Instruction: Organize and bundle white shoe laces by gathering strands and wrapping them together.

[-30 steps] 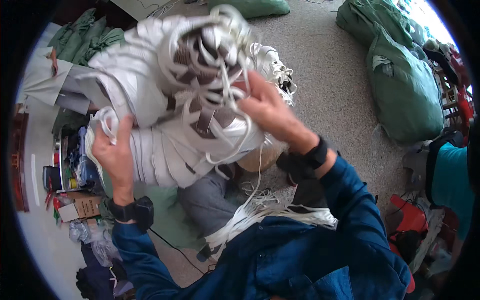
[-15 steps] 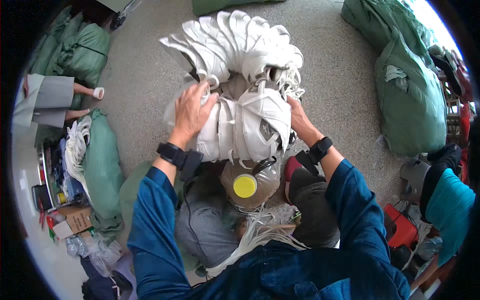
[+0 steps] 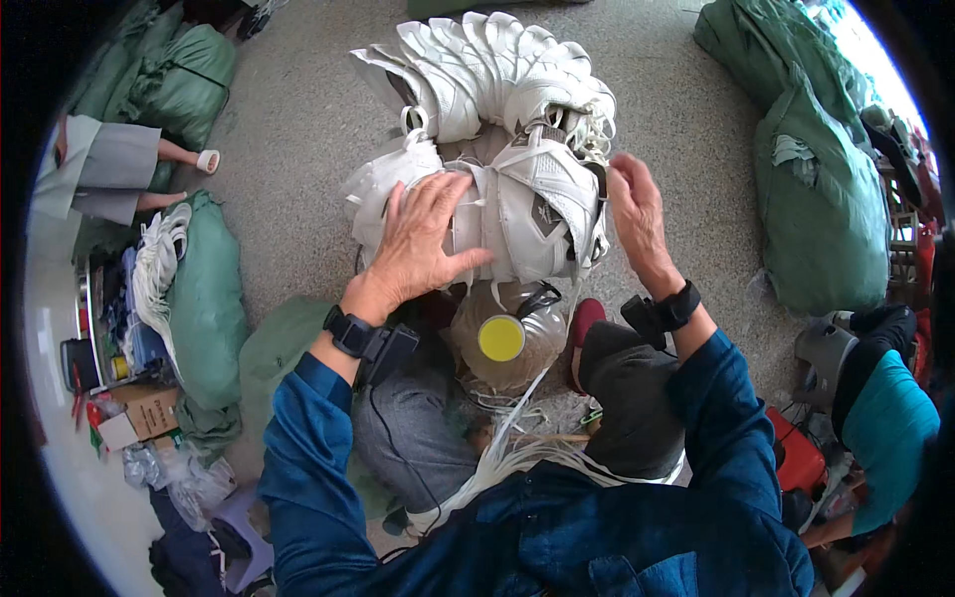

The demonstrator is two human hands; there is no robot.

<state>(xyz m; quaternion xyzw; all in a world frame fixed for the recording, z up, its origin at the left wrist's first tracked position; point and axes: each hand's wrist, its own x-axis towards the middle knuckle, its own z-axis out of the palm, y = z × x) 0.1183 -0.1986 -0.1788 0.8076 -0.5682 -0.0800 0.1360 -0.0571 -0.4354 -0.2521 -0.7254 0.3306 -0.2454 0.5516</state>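
A curved row of white shoe uppers (image 3: 487, 75) nested together lies in front of me, its near end a bundle of uppers (image 3: 527, 219) with grey patches. My left hand (image 3: 423, 234) rests on this near bundle, fingers spread. My right hand (image 3: 642, 214) is raised just off the bundle's right side with its fingers curled in; whatever they may hold is hidden. White laces (image 3: 512, 468) lie across my lap, and one strand runs up to the bundle. Beneath the bundle, between my knees, stands a clear plastic jug with a yellow lid (image 3: 501, 339).
Green sacks (image 3: 816, 199) stand at the right, and more sacks (image 3: 204, 303) lie at the left beside a cardboard box (image 3: 151, 411). A person's legs (image 3: 174, 159) show at the far left. Another person in a teal top (image 3: 888, 418) bends at the right beside a red stool (image 3: 796, 453).
My right hand has come away from the bundle's side and risen. My left hand has shifted right and down onto the bundle. A lace strand now stretches from my lap to the uppers.
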